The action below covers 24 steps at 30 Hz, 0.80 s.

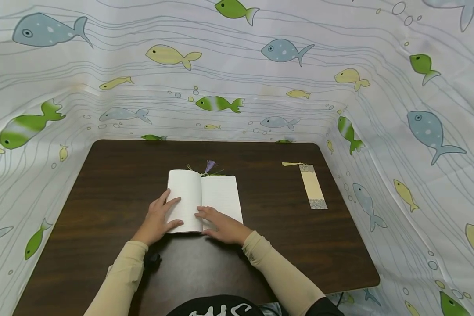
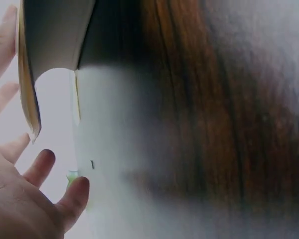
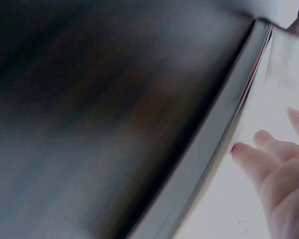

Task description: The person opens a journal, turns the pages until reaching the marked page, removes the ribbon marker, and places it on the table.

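A notebook (image 1: 184, 186) lies spread on the dark table, its left page blank and its right page faintly lined. My left hand (image 1: 156, 218) rests at the left page's outer edge, fingers spread; the left wrist view shows that hand (image 2: 20, 194) beside the notebook's edge (image 2: 27, 79). Across the lower part of the notebook, my right hand (image 1: 225, 226) touches the pages near the central fold. In the right wrist view, its fingers (image 3: 254, 162) lie over the page, beside the notebook's edge (image 3: 209, 134). A purple tassel (image 1: 210, 166) sticks out above the fold.
A yellow bookmark (image 1: 313, 186) with silvery ends and a tassel lies on the table (image 1: 268, 259) to the right. Fish-patterned white cloth (image 1: 237, 79) surrounds the table at the back and sides. A small black object (image 1: 152, 260) is by the left wrist.
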{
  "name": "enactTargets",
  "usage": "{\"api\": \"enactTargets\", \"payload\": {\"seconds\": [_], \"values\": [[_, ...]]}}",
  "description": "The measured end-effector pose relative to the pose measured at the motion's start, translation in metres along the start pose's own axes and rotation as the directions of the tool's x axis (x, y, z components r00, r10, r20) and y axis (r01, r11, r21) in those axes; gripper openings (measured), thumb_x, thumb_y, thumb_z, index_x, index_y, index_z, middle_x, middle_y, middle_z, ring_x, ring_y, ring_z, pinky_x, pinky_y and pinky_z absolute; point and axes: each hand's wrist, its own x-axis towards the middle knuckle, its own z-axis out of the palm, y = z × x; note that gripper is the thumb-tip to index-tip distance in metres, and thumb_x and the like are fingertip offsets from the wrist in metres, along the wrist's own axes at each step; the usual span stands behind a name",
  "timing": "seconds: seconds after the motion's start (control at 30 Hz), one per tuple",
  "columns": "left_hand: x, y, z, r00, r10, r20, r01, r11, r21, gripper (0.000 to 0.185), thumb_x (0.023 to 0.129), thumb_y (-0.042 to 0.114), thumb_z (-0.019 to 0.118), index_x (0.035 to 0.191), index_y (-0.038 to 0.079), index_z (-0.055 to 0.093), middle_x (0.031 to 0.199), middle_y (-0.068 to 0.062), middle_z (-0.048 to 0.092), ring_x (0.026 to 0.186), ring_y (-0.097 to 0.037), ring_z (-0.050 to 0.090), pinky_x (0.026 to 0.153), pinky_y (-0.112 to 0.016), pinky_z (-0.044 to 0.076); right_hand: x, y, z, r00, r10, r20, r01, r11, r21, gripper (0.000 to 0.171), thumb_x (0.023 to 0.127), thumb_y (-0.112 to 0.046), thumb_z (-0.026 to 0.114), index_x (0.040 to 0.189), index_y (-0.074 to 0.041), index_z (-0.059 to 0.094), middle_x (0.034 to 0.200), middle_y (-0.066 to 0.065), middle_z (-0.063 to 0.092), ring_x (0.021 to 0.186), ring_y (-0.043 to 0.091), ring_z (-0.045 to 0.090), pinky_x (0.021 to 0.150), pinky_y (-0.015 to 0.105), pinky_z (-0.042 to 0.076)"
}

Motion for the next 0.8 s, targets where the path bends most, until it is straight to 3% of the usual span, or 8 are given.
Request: {"api": "enactTargets", "payload": {"seconds": [0.07,0.27,0.43,0.7,0.8], "values": [[-0.001,-0.001,0.0,1.0,-0.007,0.005,0.007,1.0,0.001,0.073,0.083,0.027,0.085,0.145,0.006,0.054,0.163,-0.026,0.02,0.14,-0.057,0.023,0.103,-0.075,0.03,-0.003,0.007,-0.001,0.998,0.055,0.015,-0.055,0.999,0.003,0.059,0.103,-0.028,0.063,0.156,-0.013,0.041,0.165,0.007,0.03,0.152,0.021,0.026,0.12,0.033,0.028],[-0.002,-0.004,-0.001,1.0,-0.012,0.014,0.012,1.0,-0.002,0.074,0.083,0.029,0.086,0.146,0.008,0.054,0.165,-0.023,0.019,0.14,-0.054,0.023,0.104,-0.074,0.029,-0.016,0.037,-0.009,0.989,0.146,0.011,-0.142,0.978,-0.156,0.067,0.097,-0.035,0.07,0.153,-0.008,0.044,0.164,0.013,0.032,0.152,0.029,0.026,0.121,0.04,0.026],[-0.002,-0.006,-0.001,1.0,-0.011,0.018,0.011,1.0,-0.005,0.076,0.082,0.029,0.086,0.147,0.008,0.052,0.166,-0.021,0.02,0.139,-0.052,0.026,0.104,-0.073,0.03,-0.026,0.054,-0.02,0.973,0.23,0.015,-0.222,0.954,-0.203,0.084,0.087,-0.038,0.08,0.156,-0.008,0.04,0.166,0.007,0.027,0.153,0.023,0.023,0.12,0.038,0.028],[-0.003,-0.007,-0.001,0.997,-0.044,0.055,0.044,0.999,0.007,0.079,0.083,0.033,0.085,0.149,0.01,0.05,0.166,-0.019,0.022,0.14,-0.05,0.026,0.104,-0.074,0.031,-0.033,0.057,-0.031,0.966,0.256,0.04,-0.245,0.953,-0.178,0.095,0.079,-0.032,0.087,0.157,-0.01,0.039,0.167,0.005,0.027,0.152,0.021,0.028,0.118,0.04,0.032],[-0.004,-0.007,-0.001,0.997,-0.044,0.061,0.044,0.999,0.012,0.078,0.083,0.034,0.084,0.15,0.01,0.05,0.166,-0.02,0.022,0.141,-0.05,0.026,0.104,-0.075,0.031,-0.033,0.057,-0.03,0.964,0.265,0.025,-0.255,0.947,-0.194,0.093,0.079,-0.032,0.087,0.157,-0.011,0.04,0.166,0.004,0.029,0.15,0.022,0.032,0.116,0.046,0.034]]}}
